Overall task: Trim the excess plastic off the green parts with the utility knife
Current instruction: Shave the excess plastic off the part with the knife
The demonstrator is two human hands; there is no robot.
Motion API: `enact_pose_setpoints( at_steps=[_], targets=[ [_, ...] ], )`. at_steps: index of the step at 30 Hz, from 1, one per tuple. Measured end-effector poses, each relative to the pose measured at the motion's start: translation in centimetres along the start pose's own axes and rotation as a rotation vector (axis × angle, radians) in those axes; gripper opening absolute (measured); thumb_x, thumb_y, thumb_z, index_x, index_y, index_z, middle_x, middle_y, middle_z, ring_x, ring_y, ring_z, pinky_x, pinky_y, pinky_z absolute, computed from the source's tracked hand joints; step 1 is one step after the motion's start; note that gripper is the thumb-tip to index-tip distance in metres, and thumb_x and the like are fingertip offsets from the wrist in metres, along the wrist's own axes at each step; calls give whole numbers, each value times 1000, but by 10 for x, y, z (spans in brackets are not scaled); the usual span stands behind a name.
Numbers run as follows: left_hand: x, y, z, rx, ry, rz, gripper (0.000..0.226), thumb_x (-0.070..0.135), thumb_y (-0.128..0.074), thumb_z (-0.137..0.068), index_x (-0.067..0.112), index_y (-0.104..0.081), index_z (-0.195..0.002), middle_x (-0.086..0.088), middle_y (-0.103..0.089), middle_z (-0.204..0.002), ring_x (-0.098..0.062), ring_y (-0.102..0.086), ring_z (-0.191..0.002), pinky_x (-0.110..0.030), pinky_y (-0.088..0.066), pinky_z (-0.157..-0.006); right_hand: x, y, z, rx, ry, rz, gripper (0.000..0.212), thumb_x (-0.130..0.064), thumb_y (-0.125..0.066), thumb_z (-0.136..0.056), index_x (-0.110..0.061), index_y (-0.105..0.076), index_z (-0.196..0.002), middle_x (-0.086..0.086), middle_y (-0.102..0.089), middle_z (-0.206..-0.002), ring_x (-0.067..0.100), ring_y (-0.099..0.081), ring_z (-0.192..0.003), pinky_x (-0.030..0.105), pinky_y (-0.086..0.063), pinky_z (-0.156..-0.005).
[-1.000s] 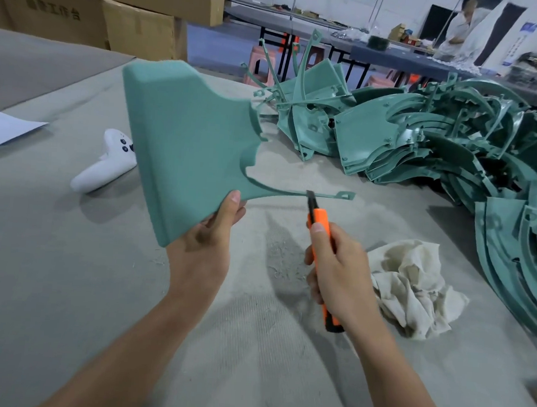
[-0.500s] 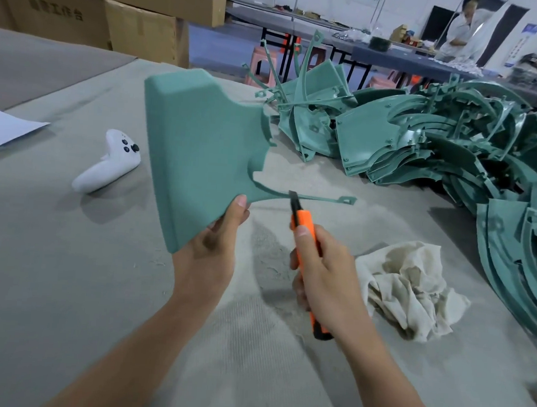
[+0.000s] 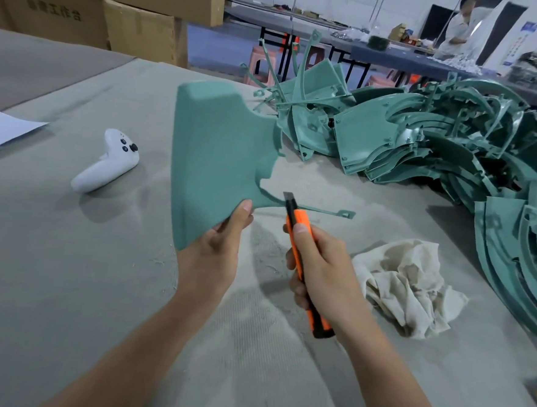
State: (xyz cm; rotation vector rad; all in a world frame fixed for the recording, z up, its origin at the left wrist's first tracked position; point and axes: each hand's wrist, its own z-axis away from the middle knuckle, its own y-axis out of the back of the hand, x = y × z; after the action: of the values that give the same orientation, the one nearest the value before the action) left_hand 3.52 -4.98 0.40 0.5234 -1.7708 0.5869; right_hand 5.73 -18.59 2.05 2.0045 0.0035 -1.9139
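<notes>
My left hand (image 3: 214, 253) grips the lower edge of a broad green plastic part (image 3: 213, 158) and holds it upright above the table. A thin green strip (image 3: 330, 211) with a small loop at its tip sticks out to the right from the part's bottom corner. My right hand (image 3: 323, 270) is wrapped round an orange utility knife (image 3: 301, 237), thumb pressed on top. The knife's blade tip touches the thin strip close to where it joins the broad part.
A large heap of green parts (image 3: 440, 142) fills the right and far side of the grey felt table (image 3: 65, 268). A crumpled cream rag (image 3: 411, 283) lies right of my right hand. A white controller (image 3: 108, 163) and a paper sheet (image 3: 2, 127) lie left. Cardboard boxes (image 3: 140, 13) stand behind.
The green part has shifted to the right in my left hand's grip, and the knife blade has slid left along the thin strip toward the broad part.
</notes>
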Motion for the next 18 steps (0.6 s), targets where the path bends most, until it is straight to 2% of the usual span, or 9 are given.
enact_pose_setpoints(
  at_steps=[2,4,7,9,11,13,15,18],
  targets=[
    [0,0,0,23,-17,76,9,32,-66,-84,39,-72,-80,14,-75,-84,-13,-73,-87,-45,-54,-92,0,7,-2,49,-61,8,37,-33,-41,-104,2,-56,-101,1,-50,-65,13,-39,-39,24,-32,-37],
    [-1,1,1,8,-17,93,11,27,-68,-86,36,-70,-82,12,-75,-85,-12,-73,-84,-44,-55,-89,0,5,0,28,-64,5,38,-33,-41,-104,2,-55,-102,1,-49,-66,12,-39,-40,24,-33,-38],
    [-4,-1,4,-48,-4,-17,12,33,-67,-89,40,-69,-79,18,-74,-83,-8,-72,-86,-43,-53,-92,-4,-7,6,-62,18,-35,38,-36,-41,-104,-2,-57,-103,-5,-48,-62,11,-40,-39,23,-33,-37],
    [-4,-2,5,-48,-14,-11,10,36,-65,-86,42,-70,-80,20,-74,-84,-7,-72,-85,-41,-56,-88,-7,-10,8,-99,38,-73,37,-37,-41,-104,-4,-58,-104,-5,-48,-63,11,-40,-39,23,-33,-37],
    [-2,-1,2,-30,-41,-11,16,35,-65,-85,48,-71,-80,21,-73,-84,-10,-73,-85,-41,-57,-85,-9,-6,7,-93,14,-78,38,-36,-41,-104,-2,-58,-105,-3,-49,-64,13,-40,-40,24,-33,-38],
    [-2,1,1,-38,-72,-25,23,36,-64,-86,58,-68,-81,22,-73,-84,-14,-72,-90,-45,-53,-91,-9,-3,6,-54,-42,-65,40,-35,-41,-104,2,-56,-106,-3,-48,-62,13,-39,-40,24,-32,-38],
    [-4,0,0,-56,-81,-21,23,37,-64,-86,59,-67,-81,21,-73,-84,-14,-72,-90,-48,-52,-92,-10,-2,7,-44,-80,-83,40,-35,-41,-104,4,-54,-106,-4,-48,-61,13,-38,-39,24,-31,-38],
    [-5,-1,0,-94,-79,-53,18,36,-65,-84,54,-68,-81,19,-74,-83,-10,-73,-82,-46,-56,-85,-13,-6,11,-95,-40,-88,40,-36,-41,-104,1,-56,-105,-3,-48,-62,13,-39,-40,23,-32,-38]
  ],
)
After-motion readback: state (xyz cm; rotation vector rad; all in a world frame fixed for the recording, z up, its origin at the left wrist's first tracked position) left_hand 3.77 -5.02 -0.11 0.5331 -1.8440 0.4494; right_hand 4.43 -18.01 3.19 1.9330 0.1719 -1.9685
